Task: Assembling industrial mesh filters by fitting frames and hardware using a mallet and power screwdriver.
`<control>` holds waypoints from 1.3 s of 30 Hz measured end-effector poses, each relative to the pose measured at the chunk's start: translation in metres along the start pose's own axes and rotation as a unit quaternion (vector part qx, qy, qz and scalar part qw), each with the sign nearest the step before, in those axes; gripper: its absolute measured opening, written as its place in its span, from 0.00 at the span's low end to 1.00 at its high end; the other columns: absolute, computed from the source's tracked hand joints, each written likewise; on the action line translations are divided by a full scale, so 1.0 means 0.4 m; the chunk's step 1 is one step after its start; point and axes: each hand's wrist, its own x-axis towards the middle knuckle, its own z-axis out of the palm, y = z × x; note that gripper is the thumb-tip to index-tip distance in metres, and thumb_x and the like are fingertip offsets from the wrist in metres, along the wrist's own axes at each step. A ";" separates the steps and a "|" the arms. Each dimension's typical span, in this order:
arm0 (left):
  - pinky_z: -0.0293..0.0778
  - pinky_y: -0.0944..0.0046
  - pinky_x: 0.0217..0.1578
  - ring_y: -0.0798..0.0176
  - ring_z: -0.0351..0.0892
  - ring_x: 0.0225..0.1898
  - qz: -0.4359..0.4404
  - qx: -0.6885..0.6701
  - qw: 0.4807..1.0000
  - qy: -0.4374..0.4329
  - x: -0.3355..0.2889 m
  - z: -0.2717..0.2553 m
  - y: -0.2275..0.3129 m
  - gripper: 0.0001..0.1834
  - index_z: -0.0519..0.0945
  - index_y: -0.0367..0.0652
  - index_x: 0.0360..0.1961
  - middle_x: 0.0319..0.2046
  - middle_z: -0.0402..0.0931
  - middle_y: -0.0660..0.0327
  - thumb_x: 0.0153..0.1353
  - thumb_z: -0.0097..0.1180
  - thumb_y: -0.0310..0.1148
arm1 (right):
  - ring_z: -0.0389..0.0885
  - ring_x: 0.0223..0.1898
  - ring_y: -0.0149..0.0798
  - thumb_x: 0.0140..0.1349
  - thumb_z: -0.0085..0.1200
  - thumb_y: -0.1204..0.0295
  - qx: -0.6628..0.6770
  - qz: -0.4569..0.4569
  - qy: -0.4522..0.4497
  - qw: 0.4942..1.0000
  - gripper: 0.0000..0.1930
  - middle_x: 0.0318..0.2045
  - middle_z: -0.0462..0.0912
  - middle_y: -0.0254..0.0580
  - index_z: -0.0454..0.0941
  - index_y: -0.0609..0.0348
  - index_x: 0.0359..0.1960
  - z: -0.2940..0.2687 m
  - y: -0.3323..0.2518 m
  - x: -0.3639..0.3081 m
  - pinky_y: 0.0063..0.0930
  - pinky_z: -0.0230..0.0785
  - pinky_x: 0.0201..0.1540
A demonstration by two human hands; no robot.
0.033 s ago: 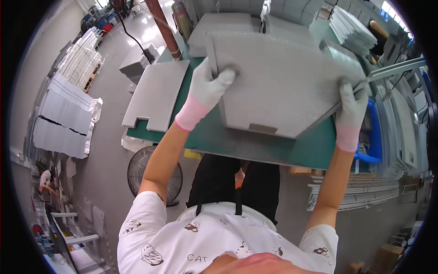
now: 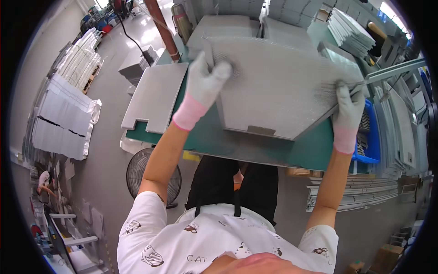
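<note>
A large pale grey flat panel with a small notch in its near edge is held over the green table. My left hand, in a white glove with a pink cuff, grips its left edge, thumb on the upper face. On the right edge my right hand, gloved alike, is closed, with its fingers partly hidden. Both hands and the panel's surface are slightly blurred near the fingertips. A second notched panel lies at the table's left side.
Beside my right hand hangs a blue bin with small metal parts. Stacked white panels stand at the far right. A brown post and a bottle rise at the back left. A black fan stands below the table's left edge.
My left hand has shifted slightly left and my right hand slightly down. The panel has barely moved, and more of the blue bin shows beside my right hand.
</note>
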 end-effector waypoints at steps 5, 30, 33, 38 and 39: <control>0.64 0.75 0.39 0.75 0.66 0.35 0.108 0.026 0.994 0.006 0.073 0.010 0.101 0.15 0.75 0.38 0.42 0.35 0.73 0.67 0.65 0.51 0.39 | 0.72 0.32 0.24 0.60 0.57 0.67 -0.031 0.004 -0.036 0.999 0.15 0.32 0.77 0.32 0.74 0.68 0.42 0.000 -0.067 0.009 0.20 0.66 0.34; 0.65 0.79 0.38 0.79 0.70 0.35 0.004 0.017 0.998 -0.067 0.111 -0.010 0.090 0.18 0.72 0.37 0.50 0.40 0.77 0.65 0.62 0.56 0.32 | 0.75 0.27 0.35 0.58 0.50 0.75 -0.487 -0.210 -0.384 0.756 0.22 0.26 0.75 0.43 0.69 0.61 0.56 -0.011 -0.295 0.218 0.27 0.69 0.36; 0.69 0.77 0.41 0.76 0.75 0.37 0.088 -0.071 0.992 0.058 0.096 0.056 0.147 0.26 0.66 0.33 0.57 0.43 0.78 0.59 0.60 0.58 0.31 | 0.75 0.31 0.36 0.58 0.49 0.76 -0.507 -0.135 -0.430 0.735 0.22 0.31 0.76 0.43 0.69 0.59 0.57 -0.007 -0.326 0.225 0.27 0.68 0.39; 0.72 0.73 0.41 0.72 0.77 0.38 0.171 -0.016 0.983 0.069 0.101 0.078 0.163 0.32 0.59 0.33 0.62 0.44 0.77 0.54 0.59 0.57 0.28 | 0.74 0.35 0.35 0.60 0.47 0.77 -0.472 -0.128 -0.430 0.759 0.21 0.33 0.76 0.44 0.69 0.58 0.57 -0.066 -0.278 0.254 0.25 0.67 0.42; 0.73 0.70 0.44 0.69 0.77 0.39 0.177 0.029 0.981 0.071 0.103 0.077 0.154 0.33 0.54 0.32 0.64 0.47 0.75 0.49 0.60 0.55 0.27 | 0.74 0.35 0.35 0.60 0.47 0.77 -0.471 -0.127 -0.434 0.758 0.21 0.33 0.76 0.44 0.69 0.58 0.57 -0.056 -0.286 0.250 0.25 0.67 0.42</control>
